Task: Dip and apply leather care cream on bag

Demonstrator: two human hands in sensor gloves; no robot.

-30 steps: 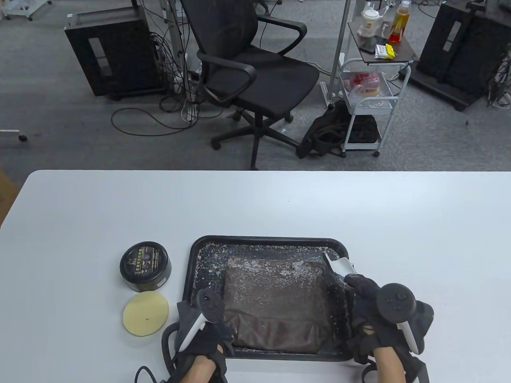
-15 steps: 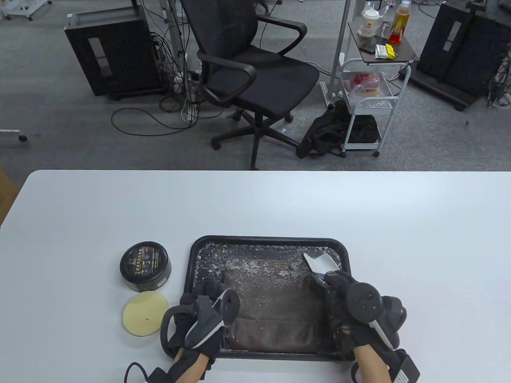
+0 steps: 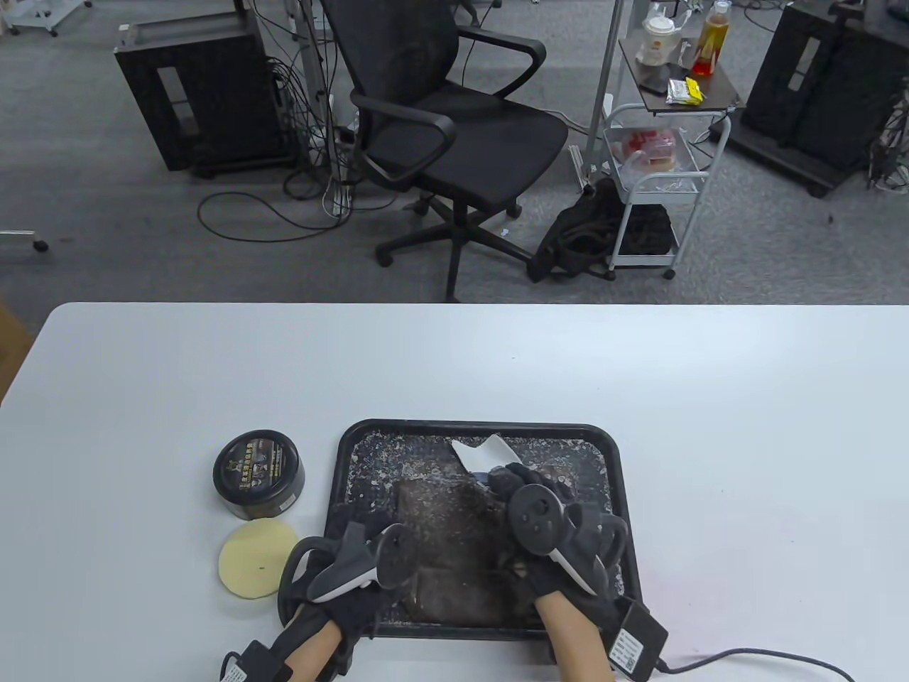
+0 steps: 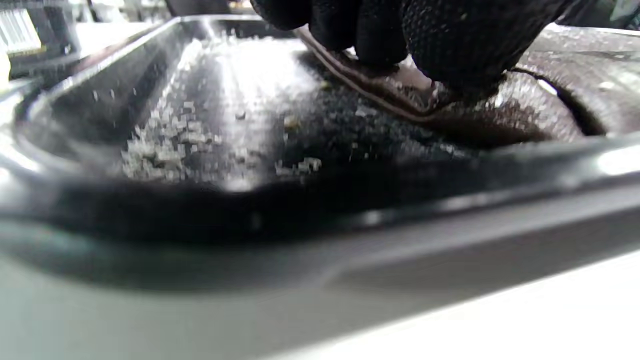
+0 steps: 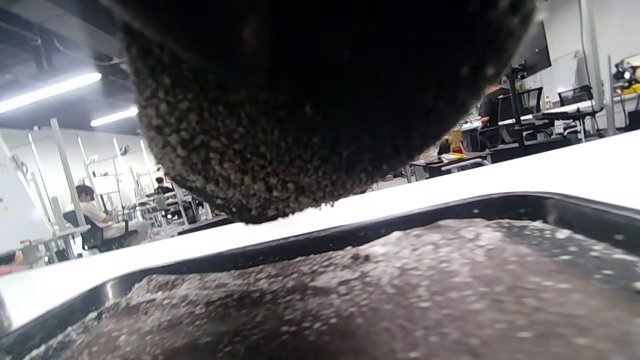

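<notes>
Bag [image 3: 447,547] partly hidden under both hands.

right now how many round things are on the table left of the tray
2: the black tin just left of the tray, and the yellow pad in front of the tin, by the left hand. None seems hidden.

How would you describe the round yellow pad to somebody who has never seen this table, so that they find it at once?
Start at the black tray near the table's front edge, then look just left of it. Two round things lie there: the black cream tin further back and the yellow pad in front of it. The pad is flat, pale yellow and plain, while the tin is taller, black and labelled.
</notes>
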